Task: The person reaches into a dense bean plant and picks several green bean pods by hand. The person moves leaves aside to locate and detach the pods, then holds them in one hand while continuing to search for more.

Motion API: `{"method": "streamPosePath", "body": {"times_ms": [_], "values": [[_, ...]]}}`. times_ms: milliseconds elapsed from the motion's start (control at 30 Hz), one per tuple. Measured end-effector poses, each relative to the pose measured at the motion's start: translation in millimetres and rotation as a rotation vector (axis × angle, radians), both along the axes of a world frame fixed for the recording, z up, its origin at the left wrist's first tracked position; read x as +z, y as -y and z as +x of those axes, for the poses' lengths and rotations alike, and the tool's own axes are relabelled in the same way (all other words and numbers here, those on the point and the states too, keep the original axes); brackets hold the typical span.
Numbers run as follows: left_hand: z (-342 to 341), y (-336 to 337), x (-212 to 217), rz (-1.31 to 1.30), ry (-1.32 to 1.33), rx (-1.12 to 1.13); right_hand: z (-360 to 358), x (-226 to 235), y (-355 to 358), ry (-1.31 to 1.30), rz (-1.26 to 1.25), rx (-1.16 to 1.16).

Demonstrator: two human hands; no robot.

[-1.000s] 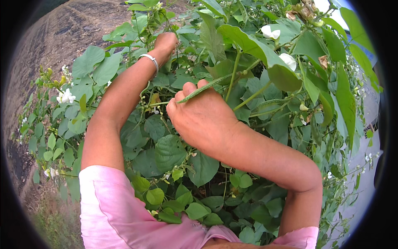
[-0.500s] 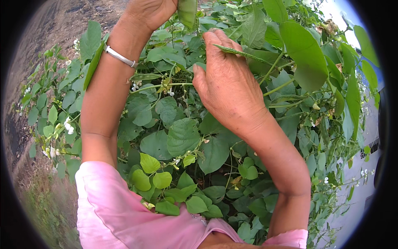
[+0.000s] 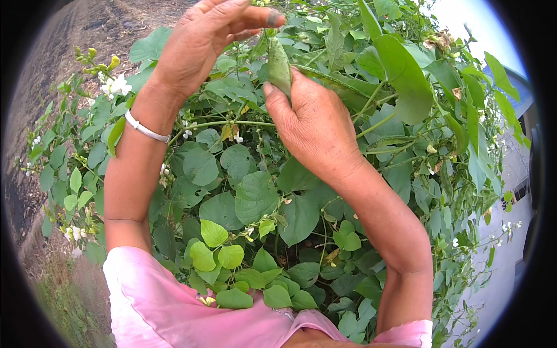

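Observation:
A flat green bean pod stands upright between the thumb and fingers of my right hand, which is closed round its lower end. Another long, ridged pod slants away to the right, just beyond my knuckles; whether my fingers grip it too is hidden. My left hand, above and to the left, has its fingers stretched loosely rightward over the upright pod's tip, with nothing seen in them. On that wrist sits a pale bangle.
Dense bean vines with broad leaves fill the space below and around my arms. A large leaf hangs right of my right hand. White flowers stand at the left. Bare soil lies far left, a pale wall right.
The pod that was by my left hand at the top edge is now lower, in my right hand. My left hand has come down and left, and its fingers now show.

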State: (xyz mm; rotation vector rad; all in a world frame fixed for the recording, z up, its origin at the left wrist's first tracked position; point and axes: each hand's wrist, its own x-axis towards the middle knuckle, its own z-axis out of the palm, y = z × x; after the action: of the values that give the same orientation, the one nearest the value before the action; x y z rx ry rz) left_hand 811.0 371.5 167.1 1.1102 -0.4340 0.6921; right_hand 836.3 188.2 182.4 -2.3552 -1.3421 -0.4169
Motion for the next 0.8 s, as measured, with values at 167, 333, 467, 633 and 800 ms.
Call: {"method": "streamPosePath", "body": {"times_ms": [167, 333, 467, 633, 800], "values": [[56, -157, -9, -0.555, 0.116, 0.294, -11, -6, 0, 0.059, -0.143, -0.046], [140, -150, -2, -0.120, -0.423, 0.470, -18, -11, 3, 0.061, -0.274, -0.030], [182, -150, -5, 0.298, -0.491, 0.410, -24, -16, 9, 0.069, -0.236, 0.025], [200, -143, -2, 0.462, -0.545, 0.321, -19, -15, 17, 0.023, -0.184, 0.054], [156, -123, 13, 0.507, -0.502, 0.098, -24, -15, 21, 0.017, -0.146, 0.099]]}}
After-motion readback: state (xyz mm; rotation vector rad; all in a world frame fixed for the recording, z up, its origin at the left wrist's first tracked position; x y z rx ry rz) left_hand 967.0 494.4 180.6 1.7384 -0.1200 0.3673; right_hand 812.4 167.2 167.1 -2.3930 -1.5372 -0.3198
